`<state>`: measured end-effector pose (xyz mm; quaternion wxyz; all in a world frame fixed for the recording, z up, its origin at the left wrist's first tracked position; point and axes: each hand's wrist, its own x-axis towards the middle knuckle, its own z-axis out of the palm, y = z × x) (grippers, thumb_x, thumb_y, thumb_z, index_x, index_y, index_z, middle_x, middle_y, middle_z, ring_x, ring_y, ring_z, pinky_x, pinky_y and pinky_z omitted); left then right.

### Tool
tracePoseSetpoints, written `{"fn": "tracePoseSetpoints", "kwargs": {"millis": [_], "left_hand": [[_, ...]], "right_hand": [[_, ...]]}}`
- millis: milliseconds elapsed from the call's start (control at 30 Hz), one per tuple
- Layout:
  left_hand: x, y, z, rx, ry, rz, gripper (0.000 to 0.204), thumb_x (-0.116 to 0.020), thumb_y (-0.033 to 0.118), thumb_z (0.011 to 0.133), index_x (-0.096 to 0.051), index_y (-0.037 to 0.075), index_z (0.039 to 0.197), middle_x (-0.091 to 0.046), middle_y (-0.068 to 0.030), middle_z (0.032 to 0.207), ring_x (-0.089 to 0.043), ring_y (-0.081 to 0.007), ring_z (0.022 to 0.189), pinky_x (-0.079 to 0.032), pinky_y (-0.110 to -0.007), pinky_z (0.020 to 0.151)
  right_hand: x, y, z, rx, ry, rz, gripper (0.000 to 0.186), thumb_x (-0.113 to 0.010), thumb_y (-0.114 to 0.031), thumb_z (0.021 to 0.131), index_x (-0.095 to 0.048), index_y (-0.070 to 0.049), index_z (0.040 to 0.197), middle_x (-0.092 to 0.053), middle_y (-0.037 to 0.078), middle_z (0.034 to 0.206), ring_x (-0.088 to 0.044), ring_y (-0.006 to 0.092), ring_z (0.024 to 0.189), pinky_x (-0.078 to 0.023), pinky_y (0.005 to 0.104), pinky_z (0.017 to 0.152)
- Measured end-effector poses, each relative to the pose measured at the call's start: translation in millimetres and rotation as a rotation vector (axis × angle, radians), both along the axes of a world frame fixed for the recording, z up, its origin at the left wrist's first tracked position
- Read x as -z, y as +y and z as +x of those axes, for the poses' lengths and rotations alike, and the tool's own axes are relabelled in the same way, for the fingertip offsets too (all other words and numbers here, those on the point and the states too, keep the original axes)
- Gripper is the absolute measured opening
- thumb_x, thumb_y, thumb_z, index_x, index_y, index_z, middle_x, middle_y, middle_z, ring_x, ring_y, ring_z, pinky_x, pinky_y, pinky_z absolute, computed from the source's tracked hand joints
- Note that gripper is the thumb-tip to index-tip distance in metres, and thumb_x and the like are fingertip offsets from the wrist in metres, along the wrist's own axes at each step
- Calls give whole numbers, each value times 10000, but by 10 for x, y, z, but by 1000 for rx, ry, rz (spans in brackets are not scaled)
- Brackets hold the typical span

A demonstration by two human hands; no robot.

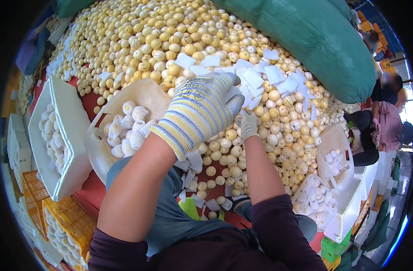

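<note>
My left hand point(195, 110), in a white glove with yellow and blue-grey stripes, is closed on a white foam net sleeve point(232, 94) pinched between thumb and fingers. Just right of and below it, my right hand point(248, 125) wears a similar glove. Its fingers look curled, and what they hold, if anything, is hidden. Flat white foam sleeves point(254, 79) lie scattered just beyond both hands. They rest on a large heap of small round pale-yellow melons point(147, 36), many with brown streaks.
Left of me, a cream plastic tub point(96, 140) holds sleeved melons point(133, 124), beside a white foam box point(75, 131) and orange crates point(71, 217). More containers of wrapped fruit point(315, 203) stand at right. A big green sack point(319, 40) lies across the heap. Other people point(389, 122) sit at right.
</note>
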<state>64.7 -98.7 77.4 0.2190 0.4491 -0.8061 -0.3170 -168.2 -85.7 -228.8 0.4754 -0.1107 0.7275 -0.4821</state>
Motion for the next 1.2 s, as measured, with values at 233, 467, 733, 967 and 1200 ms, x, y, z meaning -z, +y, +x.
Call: {"fn": "tracePoseSetpoints", "kwargs": {"millis": [233, 467, 733, 967, 1200], "left_hand": [[94, 0, -77, 41, 45, -86, 334, -660, 222, 875, -637, 28, 1145, -687, -195, 1017, -668, -348, 942, -527, -419, 831], [82, 49, -113, 60, 7, -91, 373, -651, 252, 877, -620, 23, 1170, -675, -204, 1068, -655, -369, 990, -516, -429, 871], [91, -19, -145, 7, 140, 238, 343, -609, 175, 933, -603, 11, 1234, -698, -112, 992, -657, -152, 869, -536, -296, 776], [205, 91, -388, 148, 288, 713, 433, -602, 269, 964, -549, 1, 1300, -664, -74, 1015, -643, -123, 868, -560, -280, 758], [258, 415, -541, 287, 711, 958, 446, -592, 364, 965, -607, -2, 1218, -665, -60, 1010, -654, -108, 824, -579, -253, 669]], "right_hand": [[-36, -497, 521, -262, 405, 156, 567, -740, -159, 803, -476, 53, 1257, -631, 138, 1036, -653, 202, 821, -557, 303, 768], [-179, -414, 348, 71, 184, 62, 614, -736, -89, 781, -446, 34, 1308, -626, 134, 1067, -655, 220, 879, -550, 314, 817], [-991, 767, 60, 47, -300, -566, 646, -701, 53, 774, -414, 22, 1352, -535, 119, 1205, -585, 189, 1035, -532, 299, 870], [-2280, 1178, 336, -131, 210, -943, 673, -766, 11, 763, -442, -44, 1351, -514, 105, 1261, -551, 207, 1127, -514, 341, 949], [-2791, 1341, 334, -302, 1259, -743, 632, -868, -156, 677, -543, -40, 1207, -521, 152, 1142, -582, 300, 1019, -520, 404, 863]]}}
